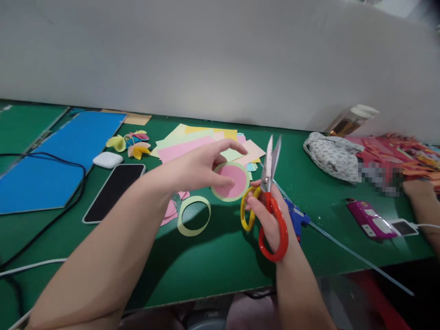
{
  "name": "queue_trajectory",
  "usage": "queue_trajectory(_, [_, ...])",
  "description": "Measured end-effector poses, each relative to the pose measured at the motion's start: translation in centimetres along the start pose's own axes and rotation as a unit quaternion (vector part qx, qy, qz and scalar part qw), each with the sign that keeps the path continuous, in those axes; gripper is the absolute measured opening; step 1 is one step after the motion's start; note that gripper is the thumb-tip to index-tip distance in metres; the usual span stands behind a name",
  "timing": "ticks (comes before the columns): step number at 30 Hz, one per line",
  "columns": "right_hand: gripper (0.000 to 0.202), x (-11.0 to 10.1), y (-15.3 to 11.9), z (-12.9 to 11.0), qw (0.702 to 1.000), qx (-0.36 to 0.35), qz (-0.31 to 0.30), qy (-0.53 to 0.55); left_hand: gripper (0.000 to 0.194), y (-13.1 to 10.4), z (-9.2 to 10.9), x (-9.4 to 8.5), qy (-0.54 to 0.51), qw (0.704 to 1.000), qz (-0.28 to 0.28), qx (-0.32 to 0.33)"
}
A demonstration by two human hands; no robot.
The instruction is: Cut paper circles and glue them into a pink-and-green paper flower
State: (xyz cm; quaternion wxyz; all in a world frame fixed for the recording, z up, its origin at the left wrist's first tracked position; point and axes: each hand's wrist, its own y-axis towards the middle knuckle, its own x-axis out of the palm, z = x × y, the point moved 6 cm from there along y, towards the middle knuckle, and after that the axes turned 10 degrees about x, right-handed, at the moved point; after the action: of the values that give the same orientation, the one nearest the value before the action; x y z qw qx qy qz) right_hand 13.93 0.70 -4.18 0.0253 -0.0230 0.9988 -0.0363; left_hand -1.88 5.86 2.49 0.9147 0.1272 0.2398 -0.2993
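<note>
My left hand has its thumb on the front of a round paper piece, a pink circle on a larger pale green one. Its index finger is stretched out above, and the fingers behind the paper are partly hidden. In my right hand are scissors with one red and one yellow handle, their blades pointing up and slightly apart. The right fingertips are close to the paper circle's right edge; whether they touch it I cannot tell. A pale green paper ring lies below my left hand, beside pink paper scraps.
Behind my hands lie colored paper sheets. Leftward are a phone, white case, paper flowers and blue board. A blue glue gun, glue stick, purple pack and another person's arm are rightward.
</note>
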Motion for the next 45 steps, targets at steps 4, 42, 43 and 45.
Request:
queue_trajectory(4, [0.029,-0.7,0.1,-0.5,0.997,-0.038,0.06,0.004,0.057,0.7,-0.1,2.7,-0.015,0.998,-0.059,0.024])
queue_trajectory(42, [0.063,0.5,-0.3,0.0,0.992,-0.065,0.023,-0.105,0.05,0.7,1.0,0.4,-0.099,0.969,0.221,0.047])
queue_trajectory(43, [0.063,0.5,-0.3,0.0,0.992,-0.064,0.024,-0.106,0.05,0.7,1.0,0.4,-0.098,0.97,0.22,0.045])
queue_trajectory(45, [0.062,0.5,-0.3,-0.1,0.992,-0.062,0.025,-0.107,0.049,0.7,1.0,0.4,-0.095,0.969,0.223,0.046])
